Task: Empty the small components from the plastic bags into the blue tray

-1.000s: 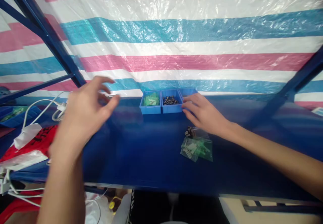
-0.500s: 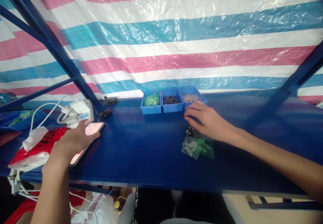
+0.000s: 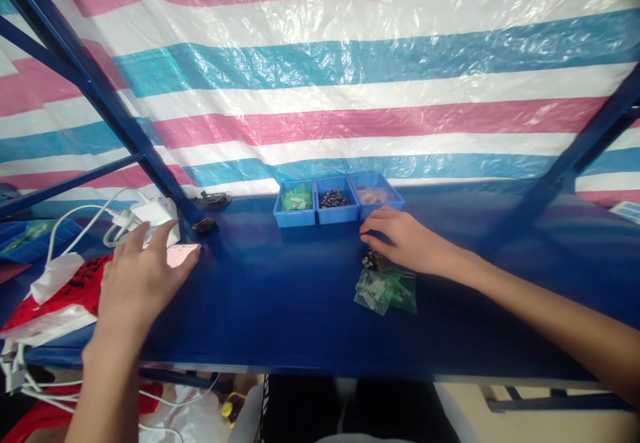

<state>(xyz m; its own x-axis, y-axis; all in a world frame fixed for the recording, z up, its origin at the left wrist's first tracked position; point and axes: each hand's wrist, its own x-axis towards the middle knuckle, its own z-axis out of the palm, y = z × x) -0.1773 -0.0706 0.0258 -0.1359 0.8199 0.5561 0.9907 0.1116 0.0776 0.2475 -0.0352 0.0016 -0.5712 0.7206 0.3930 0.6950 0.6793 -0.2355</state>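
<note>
My left hand point(image 3: 137, 276) is open, its fingers spread above a phone point(image 3: 183, 254) with a lit, pale pink screen. The hand hides most of the phone. On the right, my right hand point(image 3: 400, 238) is closed, thumb and fingertips together; whatever is between them is too small to make out. Just below it lie small dark metal parts point(image 3: 371, 260), partly covered by the hand. Clear plastic bags point(image 3: 385, 292) holding green and whitish pieces lie flat on the blue table point(image 3: 260, 296) nearer my body.
Three blue bins stand at the back: one with green packets point(image 3: 296, 199), one with small dark parts point(image 3: 334, 199), one with pale pieces point(image 3: 373, 195). A white power strip point(image 3: 167, 220), cables, a red bag point(image 3: 83, 286) and a dark mouse-like object point(image 3: 205, 225) occupy the left.
My left hand has risen a little off the phone, and its fingers have spread. My right hand stays almost where it was. The whole view has shifted slightly.
</note>
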